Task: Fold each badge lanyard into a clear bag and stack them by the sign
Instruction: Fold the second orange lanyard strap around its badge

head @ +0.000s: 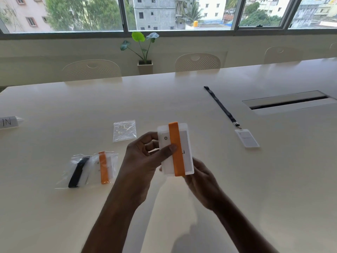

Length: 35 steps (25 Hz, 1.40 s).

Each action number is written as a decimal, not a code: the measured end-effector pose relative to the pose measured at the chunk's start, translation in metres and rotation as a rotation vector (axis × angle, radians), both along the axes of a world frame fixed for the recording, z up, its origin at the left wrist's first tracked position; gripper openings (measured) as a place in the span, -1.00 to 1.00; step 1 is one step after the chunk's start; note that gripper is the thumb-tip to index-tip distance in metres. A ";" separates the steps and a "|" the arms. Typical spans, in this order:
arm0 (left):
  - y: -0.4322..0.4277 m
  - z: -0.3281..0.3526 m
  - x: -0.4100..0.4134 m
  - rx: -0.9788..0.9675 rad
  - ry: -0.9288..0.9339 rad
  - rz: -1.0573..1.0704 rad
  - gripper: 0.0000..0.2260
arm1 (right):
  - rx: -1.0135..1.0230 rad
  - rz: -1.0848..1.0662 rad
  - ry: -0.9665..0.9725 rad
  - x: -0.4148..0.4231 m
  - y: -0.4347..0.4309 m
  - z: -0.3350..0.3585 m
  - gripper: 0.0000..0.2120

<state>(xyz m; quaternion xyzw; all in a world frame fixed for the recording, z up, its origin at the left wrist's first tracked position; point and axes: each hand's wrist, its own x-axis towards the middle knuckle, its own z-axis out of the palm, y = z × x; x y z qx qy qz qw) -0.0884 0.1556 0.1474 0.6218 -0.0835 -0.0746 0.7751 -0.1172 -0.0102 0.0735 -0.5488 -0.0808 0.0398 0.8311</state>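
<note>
orange flat fabric lanyard (176, 150) lies folded lengthwise along the front of a clear plastic badge holder (186, 143) with a white card inside. both are held in the air, just right of the empty clear plastic bag (124, 130) and nearer the person. the left hand (144, 157) pinches the holder, thumb pressed on the strap, fingers curled behind. the right hand (200, 178) sits under the holder's lower end; its fingers are hidden, so i cannot tell its grip. left of the empty bag and nearer lie two filled bags, overlapping: a clear bag with a black lanyard (78, 172) and a clear bag with an orange lanyard (104, 167). well right of the empty bag a dark blue lanyard (221, 106) lies stretched out, clipped to a second clear badge holder (247, 137). far left of the empty bag stands a white paper sign (8, 122).
</note>
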 end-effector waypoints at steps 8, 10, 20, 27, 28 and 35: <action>-0.002 0.001 0.004 0.025 -0.029 0.095 -0.71 | -0.333 -0.207 0.087 -0.034 0.036 -0.002 -0.74; -0.002 -0.004 0.005 0.029 -0.034 0.126 -0.75 | -0.373 -0.225 0.086 -0.040 0.035 0.004 -0.76; -0.011 -0.034 0.011 0.221 -0.144 0.315 -0.86 | -0.571 -0.284 0.080 -0.060 0.025 0.037 -0.70; -0.010 -0.042 0.005 0.277 -0.184 0.211 -0.86 | -0.580 -0.272 -0.125 -0.054 0.002 0.059 -0.81; -0.011 -0.043 0.004 0.287 -0.190 0.179 -0.87 | -0.581 -0.262 -0.154 -0.049 -0.001 0.058 -0.81; -0.008 -0.053 -0.002 0.174 -0.068 0.013 -0.79 | -0.886 -0.310 -0.382 -0.011 -0.021 0.048 -0.73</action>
